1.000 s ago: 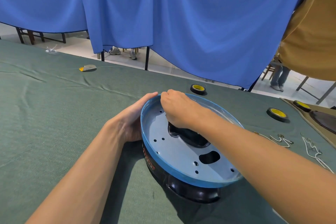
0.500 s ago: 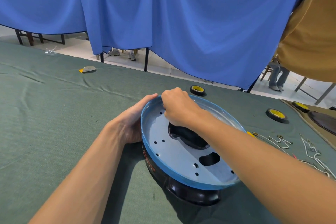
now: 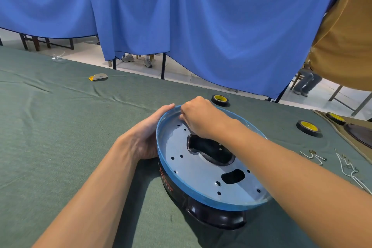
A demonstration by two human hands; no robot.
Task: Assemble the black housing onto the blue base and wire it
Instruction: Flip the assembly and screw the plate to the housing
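Note:
The blue base (image 3: 182,169), a round shallow pan with a pale floor, several small holes and two dark cut-outs, lies on top of the glossy black housing (image 3: 213,215), which rests on the green cloth. My left hand (image 3: 148,137) clasps the assembly's left side, thumb along the blue rim. My right hand (image 3: 199,119) reaches in from the right, its fingers curled tight against the pan's floor near the far rim; whatever they pinch is hidden. White wires with metal terminals (image 3: 350,169) lie loose on the cloth to the right.
Three black tape rolls with yellow cores (image 3: 219,99) (image 3: 308,127) (image 3: 335,118) sit behind and to the right. A small yellow-and-grey scrap (image 3: 98,77) lies far left. Blue curtains (image 3: 201,26) hang beyond the table's far edge, and an ochre cloth (image 3: 346,36) at the right.
My right hand has shifted slightly toward the far rim of the blue base. My left hand keeps its hold on the left side. The view has tilted a little.

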